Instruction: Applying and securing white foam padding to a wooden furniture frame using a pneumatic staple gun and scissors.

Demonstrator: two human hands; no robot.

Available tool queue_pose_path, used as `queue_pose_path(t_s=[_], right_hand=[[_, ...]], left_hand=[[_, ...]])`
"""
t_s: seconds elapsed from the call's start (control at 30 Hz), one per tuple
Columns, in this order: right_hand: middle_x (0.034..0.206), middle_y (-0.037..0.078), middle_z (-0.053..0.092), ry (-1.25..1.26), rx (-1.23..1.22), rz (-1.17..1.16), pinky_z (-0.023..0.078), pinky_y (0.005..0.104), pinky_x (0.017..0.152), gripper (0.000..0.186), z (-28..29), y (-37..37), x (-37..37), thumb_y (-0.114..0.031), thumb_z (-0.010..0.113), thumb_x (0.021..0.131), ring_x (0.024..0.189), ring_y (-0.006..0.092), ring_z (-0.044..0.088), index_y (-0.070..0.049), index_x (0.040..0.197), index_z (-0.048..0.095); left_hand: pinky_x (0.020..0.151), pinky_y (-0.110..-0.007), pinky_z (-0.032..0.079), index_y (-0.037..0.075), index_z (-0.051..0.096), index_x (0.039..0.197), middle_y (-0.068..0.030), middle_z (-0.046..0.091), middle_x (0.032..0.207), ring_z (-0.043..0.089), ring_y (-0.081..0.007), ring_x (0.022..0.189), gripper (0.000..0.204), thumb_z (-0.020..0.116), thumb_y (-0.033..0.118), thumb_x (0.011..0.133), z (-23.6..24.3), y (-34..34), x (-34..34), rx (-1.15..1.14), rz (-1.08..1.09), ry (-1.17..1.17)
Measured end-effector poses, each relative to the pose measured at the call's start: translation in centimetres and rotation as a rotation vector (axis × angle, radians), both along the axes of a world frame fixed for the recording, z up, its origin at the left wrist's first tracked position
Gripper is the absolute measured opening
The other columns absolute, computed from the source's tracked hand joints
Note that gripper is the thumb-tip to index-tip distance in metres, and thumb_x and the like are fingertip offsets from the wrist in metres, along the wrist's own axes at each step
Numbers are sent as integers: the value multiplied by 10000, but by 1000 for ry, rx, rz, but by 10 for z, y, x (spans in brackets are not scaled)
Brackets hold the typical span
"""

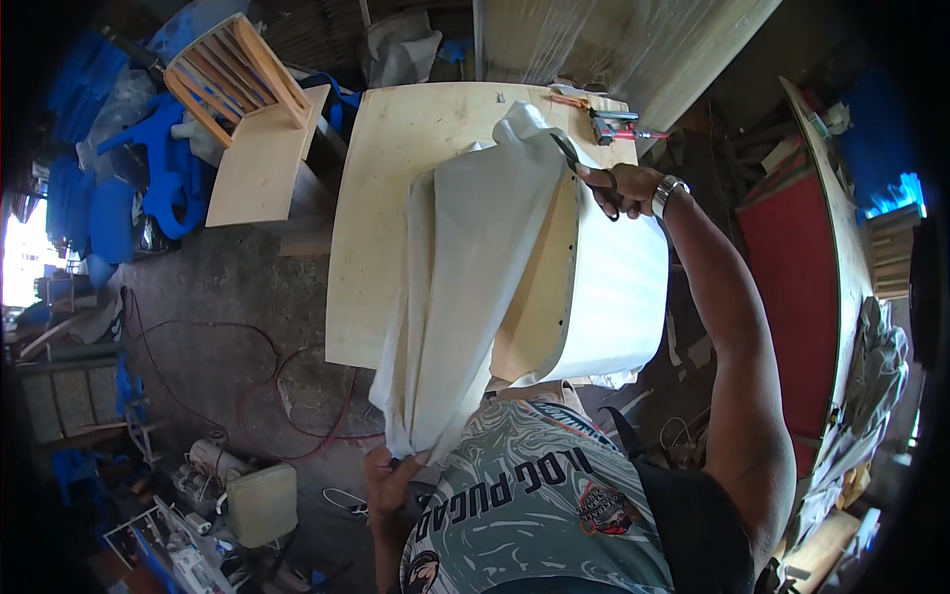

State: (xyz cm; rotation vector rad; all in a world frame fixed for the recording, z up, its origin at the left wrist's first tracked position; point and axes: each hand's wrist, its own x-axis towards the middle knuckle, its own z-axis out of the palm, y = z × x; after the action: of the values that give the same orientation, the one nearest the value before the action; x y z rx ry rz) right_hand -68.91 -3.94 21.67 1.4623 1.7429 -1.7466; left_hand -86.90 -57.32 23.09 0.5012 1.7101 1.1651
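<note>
My right hand (633,190) is closed on black scissors (571,156), whose blades are at the upper part of a long, loose white cloth (460,247). My left hand (393,480) grips the lower end of this cloth close to my body. Beside the cloth lies a board (534,317) with dark dots along its edge and a smooth white covering (618,297) on its right part. Both rest on a pale wooden table (361,218). A staple gun (614,129) and an orange-handled tool (569,101) lie at the table's back right corner.
A wooden chair (262,168) stands at the back left by blue wrapped items (168,178). A red hose (277,376) loops over the floor, near a padded seat (259,505) and machinery. A red panel (782,297) stands on the right. A plastic-wrapped piece (604,40) is behind the table.
</note>
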Motion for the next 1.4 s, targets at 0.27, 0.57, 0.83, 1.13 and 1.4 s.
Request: queue_pose_path(t_s=[0.27,0.57,0.83,1.13,1.4], right_hand=[[502,-17,501,-158,239,118,228,255,369,714,5,2,-20,-796,612,763,371,60,335,-131,521,517],[527,-30,518,-301,348,324,237,257,367,633,10,19,-94,-751,737,681,383,65,378,-141,606,588],[533,-25,544,-273,425,457,255,261,389,553,-45,8,-181,-695,721,741,392,75,385,-166,641,597],[638,58,666,-196,684,602,528,361,647,782,-140,-21,-252,-860,649,639,618,199,655,-78,627,641],[684,113,687,12,727,881,550,435,798,771,-128,-90,-277,-821,628,700,776,307,702,-55,641,696]], left_hand=[[721,-282,482,-27,697,1083,-32,703,932,627,-117,810,286,677,78,818,-11,-24,-19,76,175,17],[585,-262,384,27,627,800,16,565,701,487,-76,638,106,663,125,817,-18,-77,-54,24,430,256],[575,-267,339,41,609,752,33,537,691,449,-76,627,130,583,156,806,-79,-163,-58,-252,596,284],[591,-337,480,-14,689,904,-89,655,731,629,-198,695,299,609,271,860,-248,-294,-2,-456,523,338],[651,-478,537,87,666,792,-145,678,748,674,-377,713,261,770,314,715,-305,-403,92,-946,218,510]])
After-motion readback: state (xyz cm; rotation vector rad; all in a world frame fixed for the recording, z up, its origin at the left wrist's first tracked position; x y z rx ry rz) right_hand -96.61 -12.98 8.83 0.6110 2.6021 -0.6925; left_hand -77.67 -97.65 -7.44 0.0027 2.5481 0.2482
